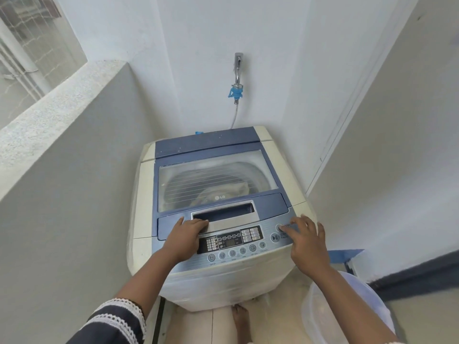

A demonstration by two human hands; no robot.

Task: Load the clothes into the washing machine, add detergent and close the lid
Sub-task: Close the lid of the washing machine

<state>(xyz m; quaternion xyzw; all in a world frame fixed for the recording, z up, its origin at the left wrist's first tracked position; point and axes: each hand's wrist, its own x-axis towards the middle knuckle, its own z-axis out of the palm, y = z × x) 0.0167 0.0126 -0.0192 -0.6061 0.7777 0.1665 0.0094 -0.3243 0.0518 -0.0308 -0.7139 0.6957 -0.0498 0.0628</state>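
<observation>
We are counting one washing machine (218, 219), one lid (213, 175), two hands, one tap (238, 68) at upper centre, one tub (347, 314) at lower right.

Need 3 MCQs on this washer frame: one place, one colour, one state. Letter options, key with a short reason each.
1. Where does the left hand rest?
A. on the tap
B. at the lid handle, by the control panel
C. in the tub

2. What colour is the hose connector under the tap?
A. red
B. blue
C. yellow

3. What state is the washing machine's lid in?
A. closed
B. propped open
C. removed

Key: 1 B, its fingers lie at the handle recess; 2 B, the fitting is bright blue; 3 A, the glass lid lies flat, with clothes visible beneath it.
</observation>
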